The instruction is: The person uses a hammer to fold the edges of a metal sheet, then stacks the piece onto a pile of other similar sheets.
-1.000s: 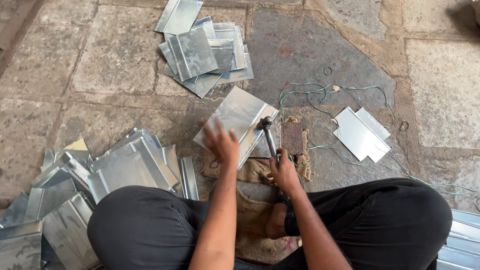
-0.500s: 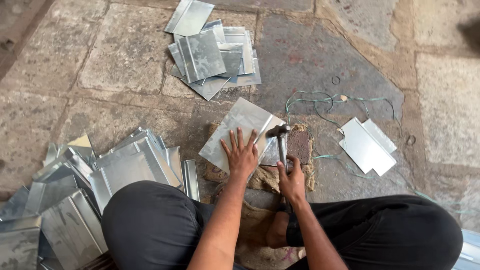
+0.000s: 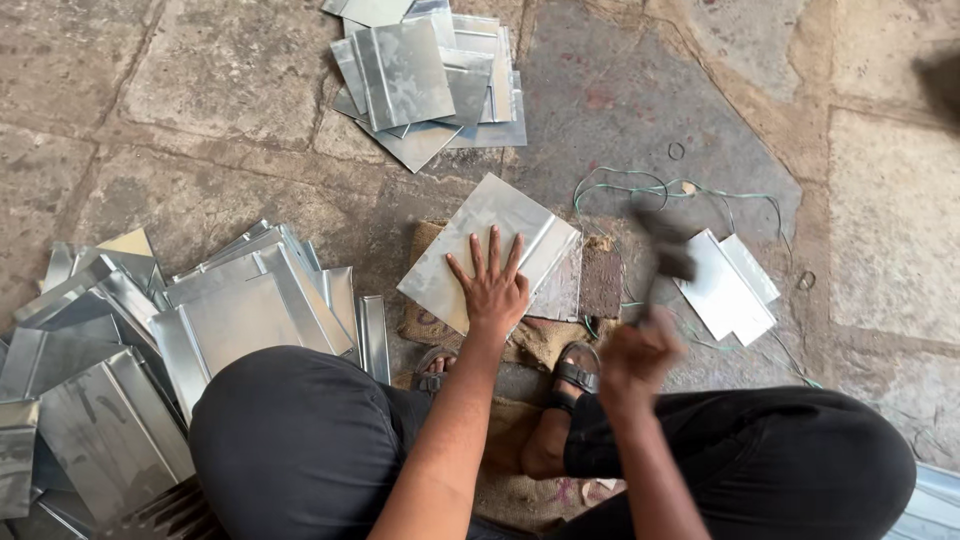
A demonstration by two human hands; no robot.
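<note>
My left hand (image 3: pixel 493 284) lies flat, fingers spread, on a shiny metal sheet (image 3: pixel 470 245) that rests on a piece of burlap (image 3: pixel 425 322) on the stone floor. My right hand (image 3: pixel 637 357) grips the handle of a hammer (image 3: pixel 662 250), which is raised and blurred to the right of the sheet. The sheet has a folded ridge along its right edge, beside a small dark block (image 3: pixel 601 281).
A pile of folded metal sheets (image 3: pixel 180 330) lies at the left by my knee. Another stack (image 3: pixel 425 80) sits ahead. Two flat sheets (image 3: pixel 728 287) and green wire (image 3: pixel 660 190) lie at the right. My sandalled feet (image 3: pixel 575 375) are under me.
The hammer has lifted off the sheet's edge and swung up and to the right. My left hand has stayed flat on the sheet, with the fingers spread wider.
</note>
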